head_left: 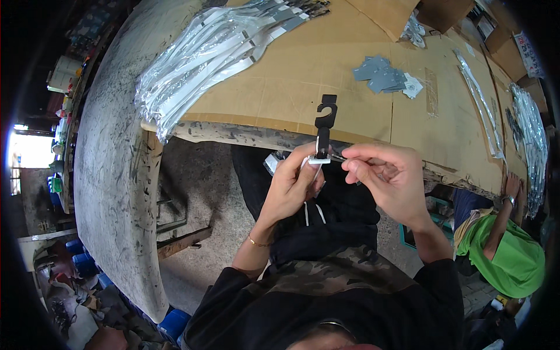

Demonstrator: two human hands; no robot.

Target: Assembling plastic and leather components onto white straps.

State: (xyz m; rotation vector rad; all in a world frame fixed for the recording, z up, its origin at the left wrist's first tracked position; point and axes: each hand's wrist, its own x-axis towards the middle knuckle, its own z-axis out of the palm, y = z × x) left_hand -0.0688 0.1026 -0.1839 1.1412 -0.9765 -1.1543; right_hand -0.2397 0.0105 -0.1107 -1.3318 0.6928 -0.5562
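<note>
A black plastic hook hanger (325, 116) stands upright over the table's front edge, its open hook at the top. My left hand (293, 178) is closed round its lower end, together with a narrow white strip (319, 161) that lies across the hanger's foot. To the right, my right hand (389, 178) is raised with thumb and forefinger drawn together close to the white strip. Whatever it pinches is too small to make out. Below the hands, part of a clear wrapper (272, 163) shows near my lap.
Clear-wrapped white strips with dark hangers (219, 52) are piled at the table's (262, 96) far left. Grey cards (379, 74) lie at the back right. Further right are a long wrapped strip (479, 102), more wrapped strips (529, 146) and a co-worker in a green top (507, 254).
</note>
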